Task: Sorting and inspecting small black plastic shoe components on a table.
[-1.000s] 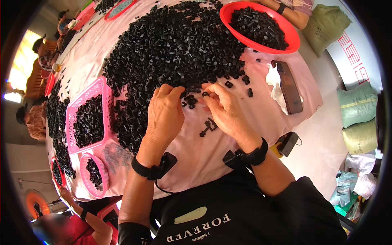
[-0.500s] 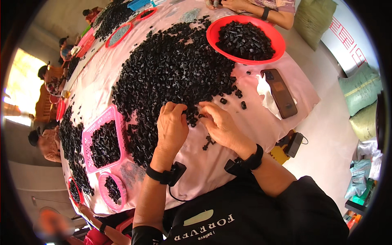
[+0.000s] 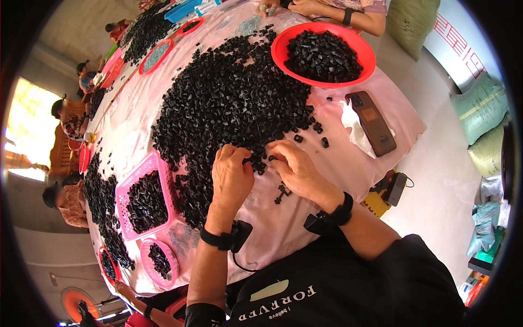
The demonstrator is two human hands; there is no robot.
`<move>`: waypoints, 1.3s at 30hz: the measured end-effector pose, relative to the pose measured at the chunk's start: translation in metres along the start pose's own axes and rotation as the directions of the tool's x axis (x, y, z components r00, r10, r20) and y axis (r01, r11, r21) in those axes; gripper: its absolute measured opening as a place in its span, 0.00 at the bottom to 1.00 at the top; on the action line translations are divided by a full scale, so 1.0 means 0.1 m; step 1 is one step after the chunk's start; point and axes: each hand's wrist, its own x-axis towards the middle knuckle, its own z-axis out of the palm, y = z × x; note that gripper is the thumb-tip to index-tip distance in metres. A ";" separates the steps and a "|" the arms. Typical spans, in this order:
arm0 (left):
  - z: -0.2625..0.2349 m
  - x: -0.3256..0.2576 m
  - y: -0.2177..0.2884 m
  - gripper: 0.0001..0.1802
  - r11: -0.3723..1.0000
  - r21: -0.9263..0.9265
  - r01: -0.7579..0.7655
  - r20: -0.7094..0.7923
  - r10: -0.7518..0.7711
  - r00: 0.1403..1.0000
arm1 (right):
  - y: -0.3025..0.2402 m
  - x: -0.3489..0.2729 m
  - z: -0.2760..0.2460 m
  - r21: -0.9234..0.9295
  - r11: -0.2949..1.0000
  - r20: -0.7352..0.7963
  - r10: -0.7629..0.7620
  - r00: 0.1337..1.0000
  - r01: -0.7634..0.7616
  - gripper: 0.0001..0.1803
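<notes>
A large heap of small black plastic parts (image 3: 234, 98) spreads over the pink cloth-covered table. At the heap's near edge my left hand (image 3: 231, 173) is closed, its thumb and fingers pinching a small black part. Beside it, my right hand (image 3: 297, 166) is closed too, with a small dark piece between thumb and forefinger. The fingertips of both hands face each other, slightly apart, with loose parts between and beyond them. Just below my right hand lies a branching black plastic piece (image 3: 282, 193). Exact shapes of the pinched pieces are too small to tell.
A red basin (image 3: 370, 60) of black parts stands at far right, near a phone (image 3: 371, 124) on white tissue. Left are a pink basket (image 3: 123, 199) and a round pink basket (image 3: 172, 261), both holding black parts. Other people sit around the table; sacks (image 3: 482, 106) lie right.
The view has shifted slightly. Both hands stay at the heap's near edge, with small finger movements; the pinched dark piece shows more plainly at my right fingertips.
</notes>
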 end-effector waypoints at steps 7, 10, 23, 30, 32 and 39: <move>0.02 -0.01 0.05 0.11 1.000 -0.005 0.012 -0.011 -0.012 1.000 | -0.06 0.02 -0.03 0.027 0.993 0.062 0.114 0.992 -0.116 0.08; 0.02 0.00 0.08 0.10 0.994 0.078 0.080 0.004 -0.080 0.997 | -0.09 0.03 -0.04 0.037 0.986 0.081 0.158 0.984 -0.161 0.08; -0.02 -0.04 0.03 0.10 0.999 -0.018 0.029 -0.042 -0.029 0.999 | -0.16 0.04 -0.07 0.100 0.961 0.075 0.252 0.965 -0.259 0.06; 0.03 -0.05 0.04 0.12 0.999 0.052 0.006 0.004 -0.006 1.000 | -0.10 0.03 -0.03 0.106 0.958 0.071 0.258 0.964 -0.265 0.06; 0.03 -0.03 0.05 0.12 0.999 0.048 0.013 0.010 -0.013 1.000 | -0.10 0.02 -0.03 0.117 0.959 0.068 0.252 0.965 -0.259 0.06; -0.01 -0.05 0.05 0.09 1.000 -0.019 -0.002 -0.108 0.000 0.994 | -0.09 0.02 -0.02 0.114 0.970 0.052 0.212 0.976 -0.217 0.06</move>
